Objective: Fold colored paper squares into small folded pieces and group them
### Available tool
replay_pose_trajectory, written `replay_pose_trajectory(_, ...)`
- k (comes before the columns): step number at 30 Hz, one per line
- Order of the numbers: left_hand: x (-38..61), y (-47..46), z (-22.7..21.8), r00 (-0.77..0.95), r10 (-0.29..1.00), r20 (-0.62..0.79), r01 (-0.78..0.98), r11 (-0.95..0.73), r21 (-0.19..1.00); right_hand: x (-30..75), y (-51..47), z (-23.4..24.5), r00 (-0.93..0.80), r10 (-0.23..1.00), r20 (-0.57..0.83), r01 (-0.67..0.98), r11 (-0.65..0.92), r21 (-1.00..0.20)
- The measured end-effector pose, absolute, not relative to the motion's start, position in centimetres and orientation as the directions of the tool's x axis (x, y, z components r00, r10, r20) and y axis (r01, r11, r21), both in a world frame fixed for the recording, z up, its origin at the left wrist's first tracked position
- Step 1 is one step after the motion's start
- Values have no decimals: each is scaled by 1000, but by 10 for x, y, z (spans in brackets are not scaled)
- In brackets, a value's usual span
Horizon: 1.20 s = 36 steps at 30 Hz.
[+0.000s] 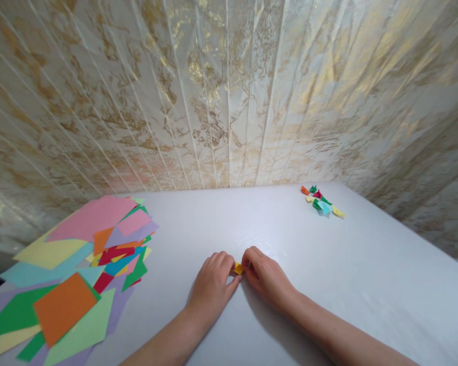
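- Yellow paper piece (pixel 238 268), tiny and folded, lies on the white bench (pixel 328 295) near its front middle, pinched between both hands.
- Left hand (pixel 212 284) and right hand (pixel 266 277) meet fingertip to fingertip. Each grip is closed tight on an edge of it, held low against the surface, probably to keep a crease flat.
- Loose coloured sheets (pixel 66 284) fan out at the left, close by; a cluster of folded scraps (pixel 322 202) sits well apart, far right.
- No writing or brand shows anywhere.
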<state>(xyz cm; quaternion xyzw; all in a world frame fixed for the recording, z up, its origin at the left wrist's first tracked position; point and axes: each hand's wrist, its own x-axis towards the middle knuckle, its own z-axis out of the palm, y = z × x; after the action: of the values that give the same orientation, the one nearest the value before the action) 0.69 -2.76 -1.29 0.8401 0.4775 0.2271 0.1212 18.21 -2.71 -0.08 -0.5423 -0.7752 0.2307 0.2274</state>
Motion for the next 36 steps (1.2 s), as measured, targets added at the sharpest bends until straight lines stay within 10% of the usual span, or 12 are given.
replay_pose_trajectory(36,5,-27,-14,485,842,234,721,-537,437,172,-23,0,-303,947,109,752,308,-583)
